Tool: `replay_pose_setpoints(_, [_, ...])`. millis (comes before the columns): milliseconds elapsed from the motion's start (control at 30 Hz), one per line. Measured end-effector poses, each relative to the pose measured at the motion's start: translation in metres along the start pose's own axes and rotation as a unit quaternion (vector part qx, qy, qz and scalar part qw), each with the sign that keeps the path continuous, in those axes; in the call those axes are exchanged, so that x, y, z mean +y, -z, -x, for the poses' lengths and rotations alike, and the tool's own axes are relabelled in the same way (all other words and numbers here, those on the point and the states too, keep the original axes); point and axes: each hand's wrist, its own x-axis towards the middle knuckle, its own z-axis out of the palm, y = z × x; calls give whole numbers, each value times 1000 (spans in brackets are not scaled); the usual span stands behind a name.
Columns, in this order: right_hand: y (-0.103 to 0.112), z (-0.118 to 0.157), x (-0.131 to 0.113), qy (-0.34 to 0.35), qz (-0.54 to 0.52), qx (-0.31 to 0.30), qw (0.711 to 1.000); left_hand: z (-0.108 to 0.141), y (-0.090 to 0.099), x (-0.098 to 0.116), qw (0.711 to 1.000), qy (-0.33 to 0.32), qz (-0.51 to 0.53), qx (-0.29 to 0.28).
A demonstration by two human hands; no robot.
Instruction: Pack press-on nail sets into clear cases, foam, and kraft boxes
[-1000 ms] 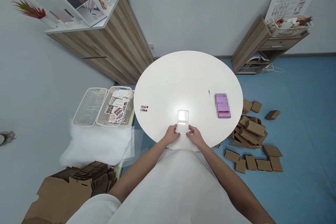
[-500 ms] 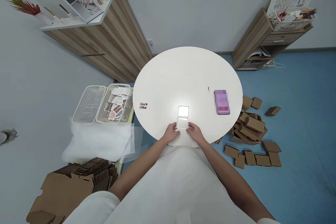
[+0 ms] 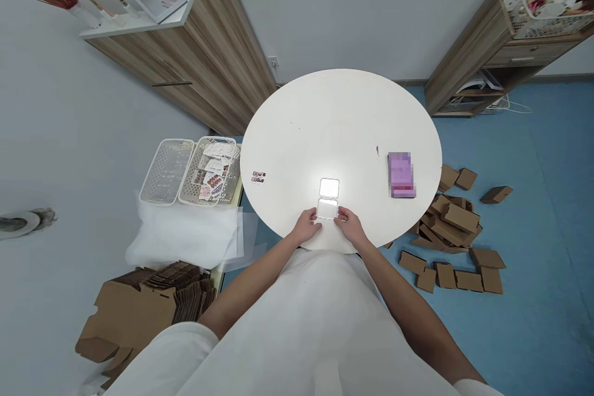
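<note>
The open clear hinged case (image 3: 328, 208) lies flat near the white oval table's (image 3: 343, 111) front edge. At its sides, the left hand (image 3: 307, 226) and right hand (image 3: 350, 224) hold thumbs apart from curled fingers; firm contact is unclear.

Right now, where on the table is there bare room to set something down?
The white table is barest across its far half, beyond the open clear case, save small marks. Smaller patches lie between the case and the small patterned sheet, and between the case and the purple item. The near edge is crowded: left hand and right hand flank the case.
</note>
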Motion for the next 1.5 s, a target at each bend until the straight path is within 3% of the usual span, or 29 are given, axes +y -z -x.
replay_pose_setpoints(267, [0, 1, 1, -2, -5, 12, 1000, 1, 1, -3, 999, 23, -23, -3])
replay_pose_setpoints(400, [1, 0, 3, -13, -6, 15, 1000, 5, 11, -12, 998, 26, -49, -7])
replay_pose_setpoints(600, [6, 1, 1, -17, 36, 21, 999, 17, 49, -31, 996, 6, -89, -15])
replay_pose_setpoints(767, [1, -1, -20, 35, 114, 87, 989, 15, 92, -40, 991, -25, -131, 13])
replay_pose_setpoints(867, [-21, -8, -46, 74, 138, 84, 984, 6, 125, -41, 979, -39, -190, 60])
replay_pose_setpoints(1033, [-90, -26, -84, 111, 195, -20, 974, -24, 189, -45, 958, -57, -241, 142])
replay_pose_setpoints(1167, [-148, -44, -95, 120, 274, -63, 952, -53, 232, -49, 956, -84, -258, 115])
replay_pose_setpoints(1333, [-201, -75, -109, 140, 336, -42, 930, -83, 255, -42, 956, -104, -266, 62])
replay_pose_setpoints(1500, [-232, -103, -113, 139, 346, 0, 928, -98, 261, -34, 952, -105, -286, 24])
